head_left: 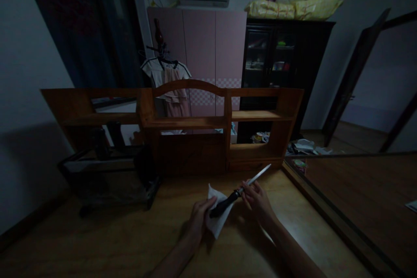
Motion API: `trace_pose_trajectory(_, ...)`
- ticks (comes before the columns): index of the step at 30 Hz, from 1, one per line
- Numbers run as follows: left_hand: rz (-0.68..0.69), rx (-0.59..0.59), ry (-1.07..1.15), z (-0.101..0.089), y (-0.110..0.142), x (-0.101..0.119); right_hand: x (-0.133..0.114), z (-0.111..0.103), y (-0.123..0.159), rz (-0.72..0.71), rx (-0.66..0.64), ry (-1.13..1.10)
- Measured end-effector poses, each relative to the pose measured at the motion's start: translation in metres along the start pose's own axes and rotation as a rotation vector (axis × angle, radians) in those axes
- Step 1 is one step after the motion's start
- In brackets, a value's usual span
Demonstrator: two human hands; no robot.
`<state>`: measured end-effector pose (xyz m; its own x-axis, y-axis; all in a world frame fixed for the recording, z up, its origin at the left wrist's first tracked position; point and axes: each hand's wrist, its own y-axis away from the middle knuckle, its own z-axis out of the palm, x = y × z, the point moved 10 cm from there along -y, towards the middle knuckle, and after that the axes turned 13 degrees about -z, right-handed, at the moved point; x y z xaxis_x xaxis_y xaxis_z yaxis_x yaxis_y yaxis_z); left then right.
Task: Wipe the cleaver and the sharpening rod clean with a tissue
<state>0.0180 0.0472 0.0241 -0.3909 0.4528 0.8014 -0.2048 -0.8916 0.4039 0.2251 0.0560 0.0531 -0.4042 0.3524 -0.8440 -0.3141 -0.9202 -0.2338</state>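
A tool with a thick black handle (pixel 224 205) and a slim silvery shaft or blade (pixel 260 173) slants up to the right above the wooden desktop. I cannot tell its exact kind. My right hand (pixel 256 197) pinches it at the base of the bright part, just past the handle. A white cloth or paper wipe (pixel 215 228) lies behind and under the handle's lower end. My left hand (pixel 198 217) grips this wipe, thumb on top, and presses it against the handle. The fingers under the wipe are hidden.
A wooden shelf unit (pixel 187 122) stands along the desktop's far edge. On the left sits a dark framed box (pixel 107 178) with black upright parts. A raised wooden edge (pixel 325 213) runs down the right side. Behind are pink wardrobe doors (pixel 199 43) and a black cabinet (pixel 306 61).
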Motion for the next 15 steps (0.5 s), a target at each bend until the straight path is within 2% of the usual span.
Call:
trace_pose_trajectory(8, 0.015, -0.198, -0.184, 0.025, 0.007, -0.004, 0.001, 0.032, 0.015, 0.049, -0.204, 0.027)
trace_pose_trajectory(12, 0.067, -0.164, -0.29, 0.021, 0.003, -0.003, -0.002, 0.021, 0.009, -0.011, -0.13, 0.066)
trace_pose_trajectory(15, 0.104, -0.199, -0.341, 0.025, 0.005, 0.0, -0.002, 0.009, 0.003, -0.03, -0.057, 0.08)
